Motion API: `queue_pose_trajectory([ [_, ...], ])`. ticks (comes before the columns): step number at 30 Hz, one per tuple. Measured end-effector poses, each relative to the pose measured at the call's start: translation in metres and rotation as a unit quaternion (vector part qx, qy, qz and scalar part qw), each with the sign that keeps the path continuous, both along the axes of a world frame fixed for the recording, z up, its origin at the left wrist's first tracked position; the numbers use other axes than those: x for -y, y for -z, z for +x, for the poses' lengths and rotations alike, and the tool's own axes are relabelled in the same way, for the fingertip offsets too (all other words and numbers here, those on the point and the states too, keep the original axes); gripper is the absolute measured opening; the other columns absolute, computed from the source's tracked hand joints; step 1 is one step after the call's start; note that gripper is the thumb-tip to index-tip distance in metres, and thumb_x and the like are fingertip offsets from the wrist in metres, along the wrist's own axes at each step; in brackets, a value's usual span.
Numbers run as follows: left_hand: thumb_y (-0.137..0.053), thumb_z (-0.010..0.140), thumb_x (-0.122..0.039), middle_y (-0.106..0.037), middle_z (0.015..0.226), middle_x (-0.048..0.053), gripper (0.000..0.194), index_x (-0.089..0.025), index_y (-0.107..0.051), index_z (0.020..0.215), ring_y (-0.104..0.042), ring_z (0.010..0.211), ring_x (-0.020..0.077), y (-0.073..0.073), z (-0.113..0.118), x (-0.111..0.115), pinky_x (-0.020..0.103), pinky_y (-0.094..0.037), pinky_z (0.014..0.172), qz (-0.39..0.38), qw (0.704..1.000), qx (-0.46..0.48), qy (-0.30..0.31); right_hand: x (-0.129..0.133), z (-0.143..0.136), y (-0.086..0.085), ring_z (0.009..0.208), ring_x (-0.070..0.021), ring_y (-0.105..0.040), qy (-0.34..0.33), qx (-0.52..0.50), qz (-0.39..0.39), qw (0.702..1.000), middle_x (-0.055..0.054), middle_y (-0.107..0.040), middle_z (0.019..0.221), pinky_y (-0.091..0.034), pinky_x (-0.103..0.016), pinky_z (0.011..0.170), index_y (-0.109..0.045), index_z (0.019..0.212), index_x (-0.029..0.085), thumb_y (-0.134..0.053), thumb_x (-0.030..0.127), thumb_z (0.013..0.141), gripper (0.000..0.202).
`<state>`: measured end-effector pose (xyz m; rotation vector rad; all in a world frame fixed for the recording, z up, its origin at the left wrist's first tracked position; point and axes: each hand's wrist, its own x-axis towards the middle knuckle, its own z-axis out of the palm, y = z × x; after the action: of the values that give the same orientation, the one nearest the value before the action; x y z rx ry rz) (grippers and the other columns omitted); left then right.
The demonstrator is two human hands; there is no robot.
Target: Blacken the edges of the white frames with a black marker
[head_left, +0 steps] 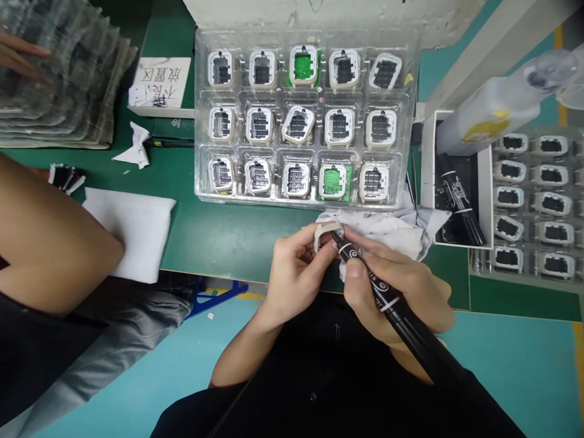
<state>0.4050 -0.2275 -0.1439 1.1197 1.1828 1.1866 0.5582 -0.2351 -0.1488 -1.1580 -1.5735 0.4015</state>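
Between the fingertips of my left hand (296,274) is a small off-white frame (323,231), held tilted near the table's front edge. My right hand (401,286) grips a black marker (378,283), its tip touching or very close to the inside of the frame. Part of the frame is hidden by my fingers. A crumpled white cloth (387,228) lies just behind my hands. Beyond it, a clear plastic tray (274,199) holds rows of similar white frames, each in its own compartment; two have green pieces in or under them.
At the right, a white box (487,182) holds a bottle (497,112) and black markers (460,201), beside another filled tray (483,267). At the left are a folded white cloth (132,231), stacked clear trays (59,115), a labelled card (159,82) and another person's arm (50,237).
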Motion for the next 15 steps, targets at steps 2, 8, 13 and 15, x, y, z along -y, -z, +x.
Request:
queue_pose_trajectory([
  [2, -0.080, 0.105, -0.032, -0.065, 0.080, 0.000, 0.016, -0.022, -0.089, 0.115, -0.055, 0.075, 0.0130, 0.000, 0.000, 0.000, 0.022, -0.048, 0.067, -0.002, 1.000, -0.002, 0.000, -0.002, -0.001, -0.003, 0.092, -0.0296, -0.089, 0.007, 0.012, 0.071, 0.997, -0.001, -0.089, 0.103, -0.081, -0.040, 0.074, -0.084, 0.115, 0.029, -0.081, 0.016, 0.096, 0.023],
  [8, -0.080, 0.105, -0.031, -0.066, 0.081, 0.000, 0.013, -0.022, -0.087, 0.111, -0.054, 0.076, 0.0125, 0.002, 0.000, 0.002, 0.022, -0.048, 0.068, -0.002, 1.000, -0.010, 0.000, -0.002, -0.002, -0.022, 0.103, -0.0329, -0.089, -0.017, 0.020, 0.064, 0.998, -0.001, -0.088, 0.104, -0.082, -0.046, 0.081, -0.079, 0.120, 0.028, -0.080, 0.005, 0.092, 0.036],
  [13, -0.078, 0.106, -0.031, -0.063, 0.080, -0.001, 0.013, -0.021, -0.086, 0.109, -0.052, 0.073, 0.0120, 0.002, 0.001, 0.005, 0.022, -0.046, 0.065, -0.005, 0.999, -0.040, -0.009, 0.001, -0.001, -0.025, 0.103, -0.0330, -0.089, -0.020, 0.032, 0.030, 0.999, -0.005, -0.089, 0.106, -0.081, -0.043, 0.083, -0.080, 0.116, 0.025, -0.081, 0.003, 0.091, 0.033],
  [15, -0.079, 0.105, -0.032, -0.064, 0.080, -0.001, 0.014, -0.021, -0.086, 0.108, -0.051, 0.072, 0.0118, 0.001, 0.002, 0.005, 0.023, -0.046, 0.064, -0.007, 0.999, -0.044, -0.012, 0.000, -0.001, -0.023, 0.101, -0.0327, -0.089, -0.024, 0.030, 0.043, 0.998, -0.004, -0.089, 0.104, -0.081, -0.042, 0.082, -0.081, 0.116, 0.025, -0.081, 0.003, 0.091, 0.033],
])
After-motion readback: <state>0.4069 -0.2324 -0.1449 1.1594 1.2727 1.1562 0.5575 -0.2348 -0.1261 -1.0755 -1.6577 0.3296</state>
